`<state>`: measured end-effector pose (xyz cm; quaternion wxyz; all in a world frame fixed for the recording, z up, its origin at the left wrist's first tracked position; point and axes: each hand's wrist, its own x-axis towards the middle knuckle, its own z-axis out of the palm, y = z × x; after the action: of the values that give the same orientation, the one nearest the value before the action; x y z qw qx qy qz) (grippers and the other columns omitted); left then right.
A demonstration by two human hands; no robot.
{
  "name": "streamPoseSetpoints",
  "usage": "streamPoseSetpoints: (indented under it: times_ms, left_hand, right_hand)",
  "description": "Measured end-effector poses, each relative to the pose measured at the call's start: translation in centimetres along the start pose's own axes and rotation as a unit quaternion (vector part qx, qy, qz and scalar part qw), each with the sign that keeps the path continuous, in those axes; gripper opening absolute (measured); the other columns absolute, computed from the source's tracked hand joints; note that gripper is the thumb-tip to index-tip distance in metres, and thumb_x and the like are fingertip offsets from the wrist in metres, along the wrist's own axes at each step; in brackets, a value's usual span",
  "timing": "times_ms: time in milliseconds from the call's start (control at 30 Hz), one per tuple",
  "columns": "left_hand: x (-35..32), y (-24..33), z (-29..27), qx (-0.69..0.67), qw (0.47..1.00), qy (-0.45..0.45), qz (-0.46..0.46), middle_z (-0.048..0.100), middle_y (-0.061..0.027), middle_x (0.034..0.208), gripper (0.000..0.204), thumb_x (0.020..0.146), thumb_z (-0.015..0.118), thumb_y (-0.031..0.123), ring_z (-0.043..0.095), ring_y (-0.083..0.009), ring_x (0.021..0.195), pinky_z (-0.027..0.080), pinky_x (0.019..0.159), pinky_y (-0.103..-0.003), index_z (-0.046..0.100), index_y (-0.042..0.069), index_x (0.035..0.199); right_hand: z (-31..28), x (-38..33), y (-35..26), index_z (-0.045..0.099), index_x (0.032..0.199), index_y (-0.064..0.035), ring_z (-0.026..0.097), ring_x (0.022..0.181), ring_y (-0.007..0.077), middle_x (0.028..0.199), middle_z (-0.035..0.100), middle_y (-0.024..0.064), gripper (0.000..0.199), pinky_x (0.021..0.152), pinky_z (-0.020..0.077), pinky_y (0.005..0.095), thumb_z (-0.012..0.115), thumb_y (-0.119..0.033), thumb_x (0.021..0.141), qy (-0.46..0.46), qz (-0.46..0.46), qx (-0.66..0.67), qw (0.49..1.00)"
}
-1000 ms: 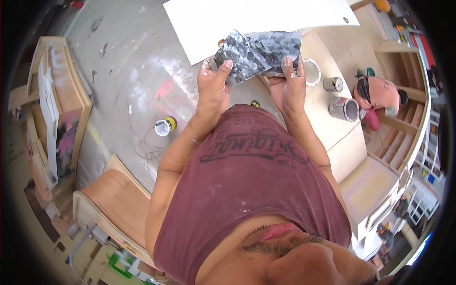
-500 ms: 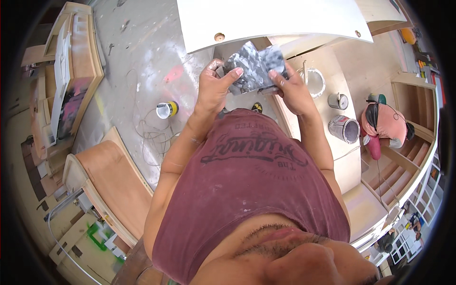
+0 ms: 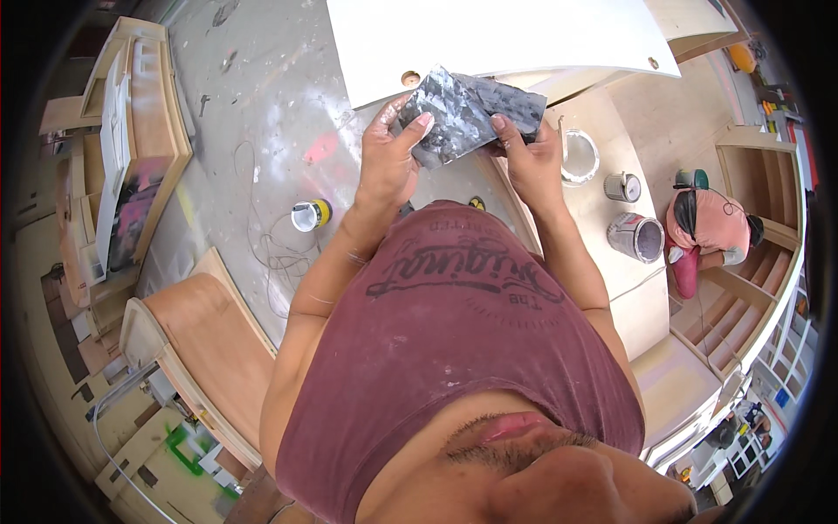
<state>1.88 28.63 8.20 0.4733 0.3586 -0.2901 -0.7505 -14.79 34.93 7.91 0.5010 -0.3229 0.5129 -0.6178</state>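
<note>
My left hand [image 3: 391,150] grips a squarish dark grey sheet [image 3: 449,120], heavily smeared with white, that looks like sandpaper; its thumb presses on the face. A second dark grey piece [image 3: 517,106], less whitened, is pinched in my right hand [image 3: 532,162], thumb on top. The two pieces overlap in front of my waist, the left one over the right one. Fingers beneath them are mostly hidden. Just beyond lies the edge of a white panel [image 3: 489,39] with round holes near that edge.
On a pale wooden surface at right stand an open white-rimmed tub [image 3: 580,157], a small can [image 3: 622,186] and a larger bucket [image 3: 635,237]. A can [image 3: 311,215] and loose cord [image 3: 284,262] lie on the floor. Another person [image 3: 711,223] crouches by wooden shelving. Curved wooden furniture [image 3: 205,336] stands left.
The two sheets have slid and turned against each other; the right one now points further right. Both hands stay close together, the left slightly further left.
</note>
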Motion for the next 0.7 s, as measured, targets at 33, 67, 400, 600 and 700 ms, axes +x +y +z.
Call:
streamPoseSetpoints:
  times_ms: [33, 67, 400, 600, 700]
  left_hand:
    - [0.1, 0.1, -0.3, 0.011, 1.000, -0.009, -0.003, 0.063, -0.0097, 0.103, 0.034, 0.088, 0.058, -0.005, 0.064, -0.0161, 0.090, 0.056, 0.081, -0.031, 0.051, -0.004, 0.121]
    - [0.2, 0.3, -0.6, 0.022, 1.000, -0.017, -0.006, 0.063, -0.0094, 0.103, 0.033, 0.088, 0.059, -0.005, 0.063, -0.0157, 0.090, 0.055, 0.081, -0.030, 0.052, -0.004, 0.121]
    - [1.1, 4.4, -3.7, 0.274, 0.953, -0.126, 0.024, 0.063, -0.0085, 0.102, 0.030, 0.087, 0.060, -0.003, 0.062, -0.0141, 0.091, 0.052, 0.081, -0.028, 0.053, -0.006, 0.116]
    - [1.2, 3.8, -3.8, 0.034, 0.999, -0.033, -0.006, 0.064, -0.0093, 0.098, 0.029, 0.088, 0.061, -0.002, 0.064, -0.0137, 0.083, 0.057, 0.072, -0.028, 0.055, -0.006, 0.116]
    - [1.1, 3.8, -4.1, 0.045, 0.999, -0.030, 0.003, 0.064, -0.0103, 0.099, 0.029, 0.088, 0.061, -0.002, 0.064, -0.0147, 0.083, 0.057, 0.070, -0.028, 0.054, -0.007, 0.115]
  right_hand:
    - [0.2, -0.1, 0.0, 0.059, 0.113, 0.0035, 0.064, 0.075, 0.0126, 0.093, 0.066, 0.0076, 0.025, 0.062, 0.0571, 0.0263, 0.060, -0.013, 0.094, 0.003, -0.020, -0.013, 1.000]
    - [0.4, -0.2, -0.1, 0.059, 0.113, 0.0035, 0.064, 0.075, 0.0126, 0.093, 0.066, 0.0076, 0.025, 0.062, 0.0571, 0.0263, 0.060, -0.013, 0.094, 0.003, -0.020, -0.014, 1.000]
    - [1.9, 0.5, -0.3, 0.059, 0.115, 0.0027, 0.057, 0.067, 0.0079, 0.082, 0.065, 0.0041, 0.024, 0.063, 0.0489, 0.0234, 0.057, -0.009, 0.094, -0.100, 0.050, -0.135, 0.984]
    - [5.2, 0.2, 1.0, 0.057, 0.121, 0.0014, 0.059, 0.084, 0.0089, 0.095, 0.068, 0.0059, 0.028, 0.074, 0.0483, 0.0240, 0.054, -0.007, 0.095, -0.013, -0.124, -0.086, 0.988]
    - [5.4, 0.4, 1.2, 0.055, 0.128, -0.0022, 0.058, 0.077, 0.0080, 0.093, 0.068, 0.0075, 0.033, 0.072, 0.0483, 0.0241, 0.053, -0.005, 0.095, -0.027, -0.135, -0.148, 0.979]
